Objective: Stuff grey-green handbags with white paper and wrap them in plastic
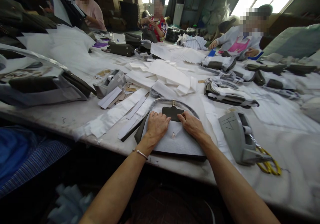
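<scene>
A dark olive handbag (172,150) lies at the table's front edge, its front covered by a pale grey sheet (165,140). Its wrapped handle (191,107) arches away behind it. A dark flap (172,113) with a gold-coloured clasp (174,102) sticks out between my hands. My left hand (158,125), with a bracelet at the wrist, is closed on the bag's upper left edge; the fingertips are partly hidden. On the other side, my right hand (192,124) grips the flap's right corner between thumb and fingers. A small metal fitting (173,135) shows on the sheet's middle.
Right of the bag stand a grey tape dispenser (236,137) and yellow-handled scissors (269,164). Another tape dispenser (111,83) and paper strips (117,112) lie to the left. Wrapped bags (228,94) and white sheets (170,72) spread behind. Several people work around the table.
</scene>
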{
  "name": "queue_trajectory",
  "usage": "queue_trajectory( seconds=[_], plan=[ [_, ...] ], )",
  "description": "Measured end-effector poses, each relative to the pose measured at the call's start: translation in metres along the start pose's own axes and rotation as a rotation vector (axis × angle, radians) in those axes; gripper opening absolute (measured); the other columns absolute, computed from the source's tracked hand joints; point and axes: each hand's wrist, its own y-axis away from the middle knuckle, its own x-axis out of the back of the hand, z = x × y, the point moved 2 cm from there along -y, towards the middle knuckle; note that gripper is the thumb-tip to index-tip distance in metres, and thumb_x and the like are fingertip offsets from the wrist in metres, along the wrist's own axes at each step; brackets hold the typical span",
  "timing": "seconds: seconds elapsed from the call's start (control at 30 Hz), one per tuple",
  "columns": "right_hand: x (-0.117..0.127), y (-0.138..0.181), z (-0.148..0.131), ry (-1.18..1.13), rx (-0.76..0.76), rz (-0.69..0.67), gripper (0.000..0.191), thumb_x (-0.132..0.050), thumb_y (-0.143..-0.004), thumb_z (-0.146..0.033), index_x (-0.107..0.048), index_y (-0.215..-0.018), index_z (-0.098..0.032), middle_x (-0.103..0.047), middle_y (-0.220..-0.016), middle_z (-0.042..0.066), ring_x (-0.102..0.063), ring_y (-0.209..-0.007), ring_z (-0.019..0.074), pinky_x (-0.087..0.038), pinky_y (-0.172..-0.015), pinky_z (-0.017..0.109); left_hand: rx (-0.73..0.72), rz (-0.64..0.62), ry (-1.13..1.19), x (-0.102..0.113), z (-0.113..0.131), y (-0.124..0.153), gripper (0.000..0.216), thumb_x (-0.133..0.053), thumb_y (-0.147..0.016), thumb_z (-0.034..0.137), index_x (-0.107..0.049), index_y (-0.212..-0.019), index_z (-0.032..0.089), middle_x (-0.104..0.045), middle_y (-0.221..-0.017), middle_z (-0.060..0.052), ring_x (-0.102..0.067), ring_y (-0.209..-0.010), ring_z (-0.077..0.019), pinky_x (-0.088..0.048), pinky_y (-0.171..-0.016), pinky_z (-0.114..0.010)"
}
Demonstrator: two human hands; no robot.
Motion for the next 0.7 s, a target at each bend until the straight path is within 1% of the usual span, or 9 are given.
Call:
queue_trajectory(
  seconds=[0.07,0.13,0.2,0.3,0.37,0.47,0.53,0.63,0.7],
  plan=[
    [-0.003,-0.003,0.003,-0.071,-0.011,0.089,0.043,-0.042,-0.097,-0.049,-0.056,-0.127,-0.021,-0.066,-0.122,0.012,-0.064,-0.104,0.0284,-0.048,-0.085,0.039,0.007,-0.016,-0.003,-0.001,0.0,-0.001,0.037,-0.047,-0.099,0.036,-0.07,-0.085,0.012,-0.072,-0.086,-0.014,-0.064,-0.091,-0.0292,-0.035,-0.09,-0.045],
    [-0.006,-0.006,0.007,-0.149,-0.005,0.139,0.057,-0.051,-0.093,-0.048,-0.043,-0.142,-0.02,-0.055,-0.139,0.014,-0.061,-0.112,0.0298,-0.047,-0.093,0.042,0.008,-0.036,0.004,-0.001,0.0,-0.002,0.038,-0.045,-0.1,0.035,-0.07,-0.084,0.012,-0.072,-0.084,-0.014,-0.064,-0.089,-0.0294,-0.036,-0.088,-0.045],
    [-0.009,-0.009,0.013,-0.268,-0.002,0.136,0.073,-0.06,-0.086,-0.049,-0.035,-0.148,-0.021,-0.055,-0.138,0.014,-0.062,-0.109,0.0298,-0.048,-0.095,0.045,0.01,-0.047,0.012,0.0,0.0,-0.003,0.038,-0.044,-0.1,0.035,-0.069,-0.084,0.012,-0.072,-0.083,-0.014,-0.064,-0.088,-0.0294,-0.037,-0.086,-0.044],
    [-0.011,-0.01,0.021,-0.532,0.059,0.141,0.083,-0.069,-0.077,-0.043,-0.034,-0.149,-0.023,-0.066,-0.117,0.01,-0.065,-0.097,0.026,-0.051,-0.09,0.044,0.024,-0.054,0.02,0.001,-0.001,-0.004,0.035,-0.043,-0.1,0.034,-0.067,-0.087,0.012,-0.071,-0.083,-0.015,-0.065,-0.089,-0.0297,-0.039,-0.086,-0.044],
    [-0.009,-0.009,0.022,-0.681,0.15,0.146,0.072,-0.069,-0.075,-0.037,-0.045,-0.142,-0.024,-0.068,-0.106,0.005,-0.065,-0.094,0.0235,-0.05,-0.091,0.042,0.048,-0.06,0.018,0.001,-0.002,-0.005,0.031,-0.044,-0.1,0.031,-0.065,-0.091,0.01,-0.071,-0.083,-0.015,-0.066,-0.088,-0.0294,-0.04,-0.086,-0.043],
    [-0.004,-0.004,0.02,-0.784,0.253,0.139,0.039,-0.065,-0.074,-0.031,-0.068,-0.112,-0.023,-0.069,-0.097,0.003,-0.064,-0.093,0.0223,-0.047,-0.095,0.041,0.13,-0.06,0.019,-0.001,-0.004,-0.006,0.022,-0.043,-0.098,0.021,-0.061,-0.098,0.009,-0.07,-0.083,-0.015,-0.067,-0.087,-0.0279,-0.044,-0.084,-0.04],
    [0.001,0.0,0.018,-0.815,0.29,0.153,0.024,-0.064,-0.072,-0.028,-0.073,-0.094,-0.023,-0.069,-0.096,0.003,-0.063,-0.096,0.023,-0.046,-0.097,0.041,0.214,-0.029,0.066,-0.001,-0.006,-0.006,0.019,-0.042,-0.096,0.014,-0.059,-0.101,0.009,-0.069,-0.085,-0.014,-0.067,-0.086,-0.0263,-0.046,-0.081,-0.037],
    [0.009,0.008,0.014,-0.87,0.312,0.097,0.02,-0.061,-0.075,-0.028,-0.073,-0.09,-0.024,-0.071,-0.106,0.004,-0.061,-0.108,0.0246,-0.041,-0.104,0.042,0.296,0.058,0.195,0.001,-0.011,-0.005,0.022,-0.039,-0.092,0.007,-0.056,-0.106,0.01,-0.067,-0.095,-0.015,-0.067,-0.086,-0.0242,-0.049,-0.078,-0.034],
    [0.013,0.012,0.012,-0.891,0.303,0.014,0.023,-0.056,-0.084,-0.035,-0.073,-0.095,-0.024,-0.072,-0.111,0.004,-0.061,-0.112,0.025,-0.039,-0.107,0.043,0.262,0.095,0.255,0.003,-0.014,-0.003,0.029,-0.037,-0.089,0.002,-0.055,-0.111,0.011,-0.065,-0.104,-0.014,-0.066,-0.091,-0.0228,-0.051,-0.08,-0.033]
  ],
)
